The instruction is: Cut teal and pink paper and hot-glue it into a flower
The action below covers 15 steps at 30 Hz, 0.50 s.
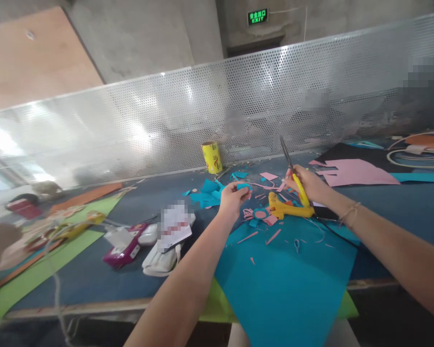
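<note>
My left hand (235, 196) pinches a small blue paper piece (244, 186) between thumb and fingertips. In my right hand (305, 182) is a pair of scissors (288, 156) with yellow handles, its blades pointing up and away from me. Just below that hand lies a yellow hot glue gun (291, 209), its dark cord running to the right under my forearm. Beside its nozzle rests a small pink and blue paper shape (260, 214). A large blue sheet (289, 274) spreads below my hands, with pink scraps and a tiny blue loop (297, 245) on it.
Crumpled blue paper (206, 193) lies left of my left hand, with a yellow roll (211, 157) behind it. A pink sheet (358, 172) is at right. Purple pack (125, 248), white device (161, 259) and green sheets (83, 246) are left. A perforated metal screen (188, 111) bounds the back.
</note>
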Tool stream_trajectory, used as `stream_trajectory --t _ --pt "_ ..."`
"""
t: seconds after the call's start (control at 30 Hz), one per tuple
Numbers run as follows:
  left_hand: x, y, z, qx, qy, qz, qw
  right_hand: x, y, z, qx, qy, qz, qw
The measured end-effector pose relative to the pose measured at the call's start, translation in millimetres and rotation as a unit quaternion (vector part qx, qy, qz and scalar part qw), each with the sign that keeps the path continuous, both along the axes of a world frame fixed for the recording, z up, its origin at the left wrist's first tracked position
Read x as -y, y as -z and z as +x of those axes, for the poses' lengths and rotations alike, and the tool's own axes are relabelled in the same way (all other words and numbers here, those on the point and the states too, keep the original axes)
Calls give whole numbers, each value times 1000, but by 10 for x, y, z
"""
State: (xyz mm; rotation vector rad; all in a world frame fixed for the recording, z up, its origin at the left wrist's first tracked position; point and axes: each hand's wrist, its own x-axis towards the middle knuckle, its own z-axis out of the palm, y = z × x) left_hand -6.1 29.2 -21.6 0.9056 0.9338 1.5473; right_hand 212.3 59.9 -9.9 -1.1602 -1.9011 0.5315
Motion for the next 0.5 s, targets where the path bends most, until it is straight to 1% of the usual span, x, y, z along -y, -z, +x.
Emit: stream_trajectory --t 0.03,0.13,0.2,0.27,0.37,0.5 --pt "15 -1 27 -1 6 4 1000 42 12 -76 -29 -39 -17 999" --pt "73 4 129 -17 35 14 999 183 43 -278 -111 -118 -33 986" --pt "110 16 191 -29 63 21 997 259 65 -375 -130 -147 -45 980" --pt "133 32 230 -38 84 23 995 303 89 -437 -128 -147 -38 980" --pt "141 50 242 -49 111 15 993 315 112 -471 -124 -111 -12 986" --pt "147 51 235 -50 139 6 989 305 83 -455 -133 -82 -9 988"
